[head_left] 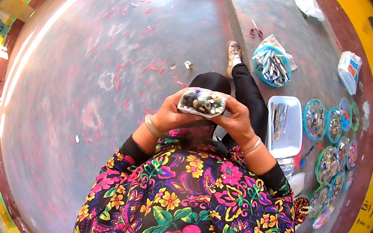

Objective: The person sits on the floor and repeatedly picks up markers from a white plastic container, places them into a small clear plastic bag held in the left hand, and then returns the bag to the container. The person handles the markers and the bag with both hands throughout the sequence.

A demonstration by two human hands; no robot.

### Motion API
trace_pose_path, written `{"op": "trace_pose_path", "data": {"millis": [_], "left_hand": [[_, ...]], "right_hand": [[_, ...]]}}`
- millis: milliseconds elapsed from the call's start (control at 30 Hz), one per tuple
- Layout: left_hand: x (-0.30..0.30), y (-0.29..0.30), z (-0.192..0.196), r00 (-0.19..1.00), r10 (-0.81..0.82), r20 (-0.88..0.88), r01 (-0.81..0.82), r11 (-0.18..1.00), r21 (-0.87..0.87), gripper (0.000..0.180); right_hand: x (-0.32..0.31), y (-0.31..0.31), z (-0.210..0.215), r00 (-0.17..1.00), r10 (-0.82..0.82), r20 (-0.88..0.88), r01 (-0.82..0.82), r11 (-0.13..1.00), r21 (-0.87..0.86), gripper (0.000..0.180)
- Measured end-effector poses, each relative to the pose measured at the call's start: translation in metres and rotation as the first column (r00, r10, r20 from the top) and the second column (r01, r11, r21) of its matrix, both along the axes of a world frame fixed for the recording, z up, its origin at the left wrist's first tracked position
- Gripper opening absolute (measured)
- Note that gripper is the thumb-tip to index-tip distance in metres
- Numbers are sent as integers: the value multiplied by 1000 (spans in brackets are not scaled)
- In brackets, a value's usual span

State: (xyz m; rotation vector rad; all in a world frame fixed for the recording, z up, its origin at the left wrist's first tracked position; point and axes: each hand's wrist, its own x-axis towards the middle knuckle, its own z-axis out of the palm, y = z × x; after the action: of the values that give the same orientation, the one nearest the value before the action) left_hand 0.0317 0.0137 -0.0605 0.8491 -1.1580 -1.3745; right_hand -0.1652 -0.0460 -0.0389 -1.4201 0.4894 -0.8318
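Note:
Both hands hold a small clear plastic box (192,111) in front of my lap, one at each end. My left hand (166,110) is wrapped round its left end, and my right hand (238,122) grips the right end. Inside lie small round pieces: mostly dark ones on the left, white and pale ones on the right, and a blue one near the far edge. Their exact kind is too small to tell. The fingers under the box are partly hidden.
Right of my leg stands a white rectangular tub (292,126) with slim metallic pieces. Ahead of it are a blue basket (254,71) of silvery pen-like pieces and red-handled scissors (256,31). Several round baskets (304,124) stand further right. Red scraps (117,82) litter the floor.

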Motion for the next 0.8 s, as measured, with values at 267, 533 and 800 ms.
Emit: {"op": "trace_pose_path", "data": {"millis": [267, 533, 800], "left_hand": [[-1, -15, 5, 1000, 22, 10, -22, 998, 51, 61], [22, -28, -1, 832, 327, -448, -247, 942, 229, 37], [37, -34, -21, 490, 491, -720, -185, 866, 464, 39]], "right_hand": [[-2, -10, -21, 999, -39, -30, 37, 997, -73, 46], [-61, -34, -37, 937, -340, -79, 348, 928, 131, 37], [-185, -4, -111, 672, -685, -282, 720, 513, 468, 24]]}}
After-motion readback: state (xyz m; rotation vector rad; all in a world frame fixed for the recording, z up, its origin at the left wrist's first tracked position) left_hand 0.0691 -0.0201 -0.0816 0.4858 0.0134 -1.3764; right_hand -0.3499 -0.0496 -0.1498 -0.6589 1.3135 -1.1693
